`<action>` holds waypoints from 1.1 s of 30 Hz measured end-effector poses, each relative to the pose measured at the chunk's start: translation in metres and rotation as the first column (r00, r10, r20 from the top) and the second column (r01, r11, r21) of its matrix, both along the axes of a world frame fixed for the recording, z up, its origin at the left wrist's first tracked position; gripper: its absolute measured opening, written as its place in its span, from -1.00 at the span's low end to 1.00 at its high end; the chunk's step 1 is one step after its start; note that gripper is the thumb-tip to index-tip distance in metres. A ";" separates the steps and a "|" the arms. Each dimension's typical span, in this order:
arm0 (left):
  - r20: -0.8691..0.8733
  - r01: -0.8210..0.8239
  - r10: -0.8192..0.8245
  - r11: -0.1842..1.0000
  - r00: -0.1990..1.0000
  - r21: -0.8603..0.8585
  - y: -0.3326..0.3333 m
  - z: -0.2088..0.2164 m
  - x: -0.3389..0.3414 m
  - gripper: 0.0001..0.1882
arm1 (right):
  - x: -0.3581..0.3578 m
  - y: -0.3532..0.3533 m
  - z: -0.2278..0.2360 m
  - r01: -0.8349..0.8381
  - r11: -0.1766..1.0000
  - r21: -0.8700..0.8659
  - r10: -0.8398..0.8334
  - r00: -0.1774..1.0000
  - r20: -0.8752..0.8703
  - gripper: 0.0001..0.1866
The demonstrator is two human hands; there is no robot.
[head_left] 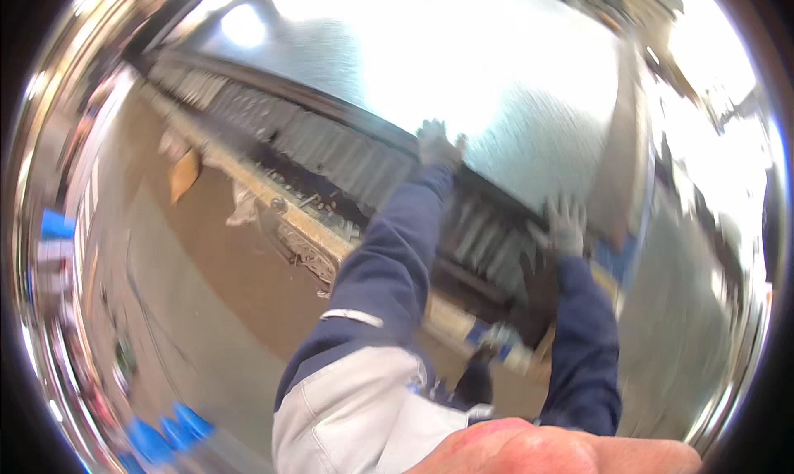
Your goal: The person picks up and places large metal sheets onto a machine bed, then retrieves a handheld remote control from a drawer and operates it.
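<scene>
Sheet [447,85] is big and shiny; left grip [438,147] and right grip [566,226] are at its edge, spread out.

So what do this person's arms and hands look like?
The left hand and right hand are in light grey gloves with separate fingers. The long sleeves are dark navy blue. A thin white stripe crosses the left one, with a pale grey-white panel above it, near the shoulder. Blur hides finer detail.
</scene>
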State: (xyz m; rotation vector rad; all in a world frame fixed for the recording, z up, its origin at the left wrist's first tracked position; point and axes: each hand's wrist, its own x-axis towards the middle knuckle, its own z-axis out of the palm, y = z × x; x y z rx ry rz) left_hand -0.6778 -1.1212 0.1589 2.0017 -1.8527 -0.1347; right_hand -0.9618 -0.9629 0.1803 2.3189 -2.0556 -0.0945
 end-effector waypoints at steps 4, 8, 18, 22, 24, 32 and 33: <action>-0.150 -0.209 0.202 0.977 0.968 -0.033 -0.034 -0.020 -0.034 -0.36 | -0.043 -0.046 -0.042 -0.230 0.966 -0.120 0.239 0.969 0.057 -0.23; -0.206 -0.260 0.239 0.962 0.949 -0.079 -0.049 -0.045 -0.037 -0.42 | -0.058 -0.052 -0.065 -0.298 0.936 -0.186 0.319 0.943 0.097 -0.30; -0.215 -0.272 0.265 0.962 0.940 -0.005 -0.137 -0.044 -0.023 -0.55 | -0.059 -0.145 -0.054 -0.482 0.870 -0.098 0.483 0.875 -0.014 -0.45; -0.087 -0.236 0.234 0.972 0.968 -0.013 -0.174 -0.047 -0.007 -0.55 | -0.051 -0.182 -0.062 -0.521 0.838 -0.159 0.534 0.844 0.053 -0.49; 0.026 -0.242 0.241 0.969 0.970 0.046 -0.180 -0.051 -0.006 -0.48 | -0.050 -0.187 -0.064 -0.522 0.820 -0.236 0.554 0.827 0.097 -0.50; 0.252 -0.237 0.227 0.971 0.941 0.012 -0.185 -0.048 -0.012 -0.47 | -0.054 -0.184 -0.061 -0.467 0.850 -0.245 0.511 0.843 0.166 -0.50; 0.287 -0.225 0.216 0.974 0.933 -0.003 -0.180 -0.044 -0.013 -0.46 | -0.055 -0.182 -0.060 -0.468 0.859 -0.207 0.502 0.850 0.162 -0.50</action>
